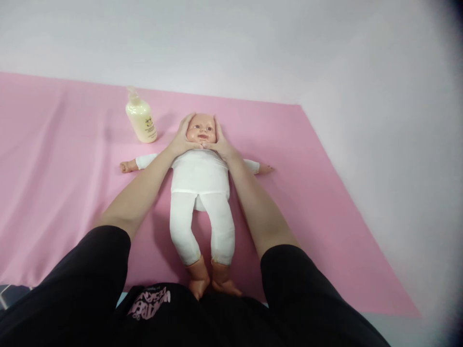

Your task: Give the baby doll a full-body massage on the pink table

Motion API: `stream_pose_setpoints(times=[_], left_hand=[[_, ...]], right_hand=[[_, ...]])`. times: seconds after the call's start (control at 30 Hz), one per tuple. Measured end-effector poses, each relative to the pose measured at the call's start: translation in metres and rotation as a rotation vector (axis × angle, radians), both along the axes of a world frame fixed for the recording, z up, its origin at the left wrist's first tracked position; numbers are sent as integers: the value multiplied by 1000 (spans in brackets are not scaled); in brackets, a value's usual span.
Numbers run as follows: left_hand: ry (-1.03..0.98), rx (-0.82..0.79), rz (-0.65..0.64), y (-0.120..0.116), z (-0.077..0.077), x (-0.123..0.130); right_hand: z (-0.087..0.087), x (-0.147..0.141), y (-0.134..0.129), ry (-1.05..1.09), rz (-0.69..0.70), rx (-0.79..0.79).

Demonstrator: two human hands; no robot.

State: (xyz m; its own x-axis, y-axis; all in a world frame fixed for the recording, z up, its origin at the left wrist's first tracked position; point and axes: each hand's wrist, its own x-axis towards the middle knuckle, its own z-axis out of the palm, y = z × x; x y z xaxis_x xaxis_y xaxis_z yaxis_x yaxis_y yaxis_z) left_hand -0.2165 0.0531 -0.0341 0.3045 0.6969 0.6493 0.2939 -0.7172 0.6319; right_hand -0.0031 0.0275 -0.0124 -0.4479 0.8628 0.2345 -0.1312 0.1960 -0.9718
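Note:
A baby doll (200, 176) with a white cloth body lies on its back on a pink cloth, head away from me, feet against my black shirt. My left hand (183, 138) cups the left side of the doll's head, thumb under the chin. On the other side my right hand (221, 140) holds the head the same way, and the two thumbs meet near the chin. The fingers reach up along both sides of the head, their tips partly hidden behind it. The doll's arms stretch out sideways beneath my forearms.
A pale yellow pump bottle (143, 120) stands on the pink cloth (304, 193), left of the doll's head. The cloth has folds at the left. A whitish surface (379, 120) lies beyond its far and right edges. Dark tiles show at the lower left.

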Motion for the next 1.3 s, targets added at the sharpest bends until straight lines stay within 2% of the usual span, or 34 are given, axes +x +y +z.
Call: stream_pose_setpoints(times=[0.17, 0.37, 0.6, 0.87, 1.0, 1.13, 1.3], left_hand=[[-3, -9, -1, 5, -4, -2], [-4, -9, -18, 3, 0, 0], [10, -34, 7, 13, -10, -3], [2, -21, 58, 2, -2, 3], [21, -14, 117, 3, -6, 0], [23, -43, 121, 4, -9, 0], [17, -33, 93, -5, 1, 5]], right_hand=[[-3, 2, 3, 2, 34, -14], [-5, 3, 4, -36, 58, -1], [-2, 0, 1, -1, 8, -18], [-3, -4, 2, 9, -21, -48], [-12, -5, 9, 66, -35, -85], [-15, -5, 11, 121, -47, -114], [-11, -6, 8, 38, -55, -90]])
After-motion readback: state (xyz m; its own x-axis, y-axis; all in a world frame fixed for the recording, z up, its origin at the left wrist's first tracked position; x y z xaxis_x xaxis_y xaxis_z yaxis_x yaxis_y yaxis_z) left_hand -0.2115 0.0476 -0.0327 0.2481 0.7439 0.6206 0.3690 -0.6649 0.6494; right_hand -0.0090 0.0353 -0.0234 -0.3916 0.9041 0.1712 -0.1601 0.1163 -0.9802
